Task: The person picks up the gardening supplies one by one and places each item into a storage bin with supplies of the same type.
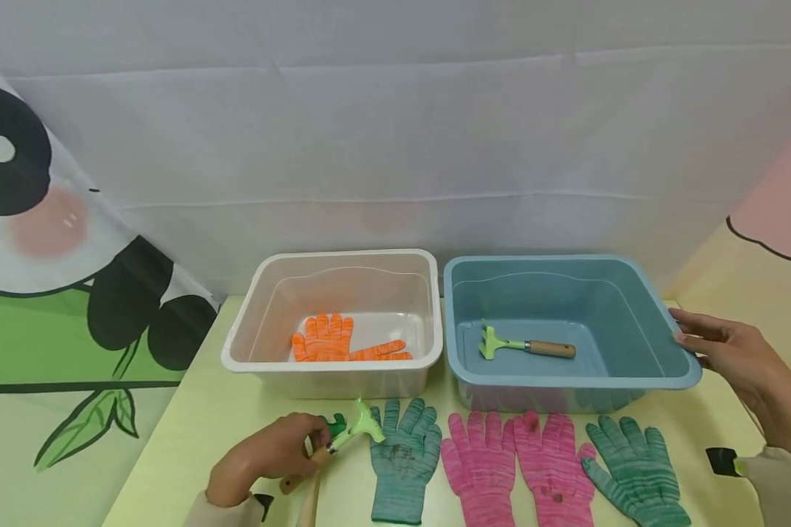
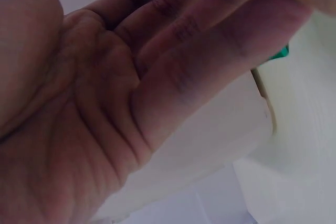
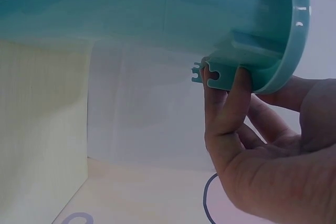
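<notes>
My left hand (image 1: 273, 450) grips the wooden handle of a small light green garden rake (image 1: 367, 424) above the table in front of the white basin. Beneath it lies another tool with a wooden handle (image 1: 308, 505) and a dark green head (image 1: 336, 423), partly hidden by the hand. At the far right, my right hand (image 1: 738, 351) holds the rim of the blue basin (image 1: 573, 381), fingers curled under the edge in the right wrist view. Inside this basin lies a light green rake with a wooden handle (image 1: 550, 349). The white basin (image 1: 343, 366) contains orange gloves (image 1: 326, 338).
Along the table's (image 1: 191, 417) front lie a green glove (image 1: 402, 461), two pink gloves, the left one (image 1: 481, 468) beside the right one (image 1: 554, 468), and another green glove (image 1: 639, 468). A white cloth wall (image 1: 395, 132) rises behind the basins.
</notes>
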`<state>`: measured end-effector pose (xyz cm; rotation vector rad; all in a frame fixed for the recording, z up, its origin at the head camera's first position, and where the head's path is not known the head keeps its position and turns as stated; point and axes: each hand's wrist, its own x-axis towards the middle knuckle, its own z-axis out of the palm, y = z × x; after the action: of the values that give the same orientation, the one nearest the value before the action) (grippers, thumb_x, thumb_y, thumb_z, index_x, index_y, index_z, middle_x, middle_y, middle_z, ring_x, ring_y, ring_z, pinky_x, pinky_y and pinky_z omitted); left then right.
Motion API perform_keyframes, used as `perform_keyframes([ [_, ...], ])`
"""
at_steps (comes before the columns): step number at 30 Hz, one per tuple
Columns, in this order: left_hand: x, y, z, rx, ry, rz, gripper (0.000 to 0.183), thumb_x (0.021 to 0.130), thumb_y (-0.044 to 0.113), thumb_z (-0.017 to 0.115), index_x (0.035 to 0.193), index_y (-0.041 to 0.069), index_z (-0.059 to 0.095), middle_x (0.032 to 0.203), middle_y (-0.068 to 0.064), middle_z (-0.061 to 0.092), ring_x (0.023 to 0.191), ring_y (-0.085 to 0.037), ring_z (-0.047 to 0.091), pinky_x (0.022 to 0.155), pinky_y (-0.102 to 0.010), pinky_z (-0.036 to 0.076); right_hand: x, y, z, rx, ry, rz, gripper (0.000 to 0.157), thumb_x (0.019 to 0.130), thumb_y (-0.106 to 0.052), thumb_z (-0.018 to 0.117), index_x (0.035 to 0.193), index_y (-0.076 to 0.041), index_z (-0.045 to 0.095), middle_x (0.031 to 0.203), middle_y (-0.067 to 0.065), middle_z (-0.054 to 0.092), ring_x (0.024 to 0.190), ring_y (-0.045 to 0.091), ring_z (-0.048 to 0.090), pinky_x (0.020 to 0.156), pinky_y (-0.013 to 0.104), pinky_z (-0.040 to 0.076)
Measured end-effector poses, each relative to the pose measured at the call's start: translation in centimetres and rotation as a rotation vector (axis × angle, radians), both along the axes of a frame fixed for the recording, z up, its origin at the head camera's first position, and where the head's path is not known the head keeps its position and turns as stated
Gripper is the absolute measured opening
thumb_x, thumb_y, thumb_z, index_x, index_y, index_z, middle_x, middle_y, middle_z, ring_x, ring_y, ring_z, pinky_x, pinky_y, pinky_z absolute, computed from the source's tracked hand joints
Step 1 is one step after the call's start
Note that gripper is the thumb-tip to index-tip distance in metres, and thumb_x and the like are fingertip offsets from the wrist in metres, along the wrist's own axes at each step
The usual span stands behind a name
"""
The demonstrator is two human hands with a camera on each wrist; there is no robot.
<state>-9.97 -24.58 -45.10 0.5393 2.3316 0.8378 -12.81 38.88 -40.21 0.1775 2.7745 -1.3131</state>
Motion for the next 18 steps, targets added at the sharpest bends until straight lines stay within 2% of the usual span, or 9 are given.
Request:
perform_keyframes([
  [11, 0.2, 1.2, 0.4, 0.014, 0.017, -0.008, 0.027, 0.077, -0.006, 0.078, 0.089, 0.014, 0.065, 0.082, 0.006, 0.06, 0.07, -0.008, 0.051, 0.063, -0.026, 0.044, 0.0, 0.0, -0.1, -0.007, -0.006, -0.005, 0.06, 0.114, -0.018, 0.047, 0.159, 0.015, 0.026, 0.154, 0.05, 0.03, 0.086, -0.024, 0.046, 0.07, 0.014, 0.053],
  [18, 0.3, 2.2, 0.5, 0.033, 0.045, -0.041, 0.03, 0.074, -0.01, 0.076, 0.09, 0.014, 0.065, 0.082, 0.009, 0.06, 0.07, -0.005, 0.049, 0.063, -0.025, 0.044, 0.0, 0.1, -0.2, -0.013, -0.002, -0.015, 0.059, 0.114, -0.018, 0.047, 0.159, 0.014, 0.026, 0.154, 0.05, 0.029, 0.086, -0.025, 0.045, 0.07, 0.014, 0.052],
])
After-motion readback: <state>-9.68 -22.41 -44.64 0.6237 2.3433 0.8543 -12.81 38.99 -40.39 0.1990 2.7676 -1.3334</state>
